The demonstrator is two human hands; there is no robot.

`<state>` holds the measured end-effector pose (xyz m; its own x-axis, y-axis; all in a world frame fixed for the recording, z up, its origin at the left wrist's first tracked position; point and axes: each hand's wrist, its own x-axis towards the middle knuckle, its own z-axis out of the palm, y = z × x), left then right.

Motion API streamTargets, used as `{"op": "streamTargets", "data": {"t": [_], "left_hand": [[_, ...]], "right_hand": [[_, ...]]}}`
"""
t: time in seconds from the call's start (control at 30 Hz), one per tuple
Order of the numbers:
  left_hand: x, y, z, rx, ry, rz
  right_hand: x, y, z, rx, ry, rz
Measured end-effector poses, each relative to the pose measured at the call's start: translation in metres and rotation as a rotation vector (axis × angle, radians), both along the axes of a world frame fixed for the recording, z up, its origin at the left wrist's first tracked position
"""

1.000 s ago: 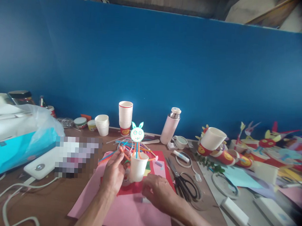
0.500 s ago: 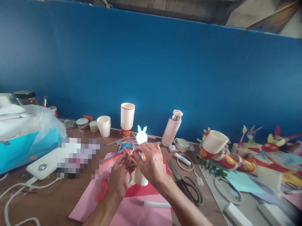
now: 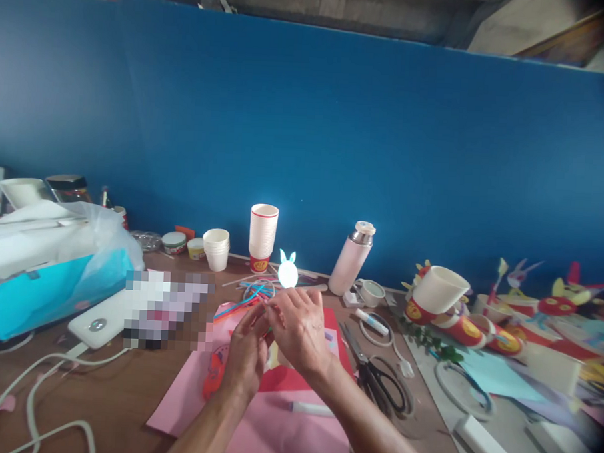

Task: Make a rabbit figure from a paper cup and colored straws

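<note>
My left hand [image 3: 247, 348] and my right hand [image 3: 302, 325] meet over the papers, their fingertips pinched close together. A small bit of green and orange shows between the fingers, but most of what they hold is hidden. Beneath them lie a pink paper sheet [image 3: 181, 405] and a red sheet [image 3: 285, 381]. An orange item [image 3: 212, 377] rests by my left wrist. Close to my right forearm lies a white marker pen [image 3: 311, 408]. Colourful thin strips [image 3: 236, 308] spread just beyond my left fingers.
Behind my hands stand a glowing rabbit-eared lamp [image 3: 288, 272], stacked paper cups [image 3: 263, 238] and a pink thermos [image 3: 350, 259]. Black scissors [image 3: 375, 380] lie to the right, near paper-cup crafts [image 3: 561, 304]. At left are a white power bank [image 3: 108, 318] with cables and a blue box [image 3: 62, 289].
The view has shifted slightly left, so objects sit further right. My hands have drawn closer together, and the orange strip seen between them is now mostly covered. The white cup below them is hidden.
</note>
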<state>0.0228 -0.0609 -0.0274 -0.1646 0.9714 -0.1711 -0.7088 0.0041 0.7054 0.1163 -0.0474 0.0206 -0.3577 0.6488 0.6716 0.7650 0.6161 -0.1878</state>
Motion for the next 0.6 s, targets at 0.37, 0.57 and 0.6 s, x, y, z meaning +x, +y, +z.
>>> {"op": "streamTargets", "data": {"t": [0.37, 0.57, 0.6], "left_hand": [[0.001, 0.001, -0.005, 0.042, -0.015, -0.012], [0.002, -0.003, 0.006, 0.032, 0.081, -0.002], [0.002, -0.004, 0.009, 0.011, 0.09, 0.021]], "right_hand": [[-0.004, -0.003, -0.001, -0.042, 0.033, 0.009], [-0.004, -0.003, 0.0, -0.07, 0.029, -0.016], [-0.004, -0.003, 0.0, -0.07, 0.028, -0.019]]}}
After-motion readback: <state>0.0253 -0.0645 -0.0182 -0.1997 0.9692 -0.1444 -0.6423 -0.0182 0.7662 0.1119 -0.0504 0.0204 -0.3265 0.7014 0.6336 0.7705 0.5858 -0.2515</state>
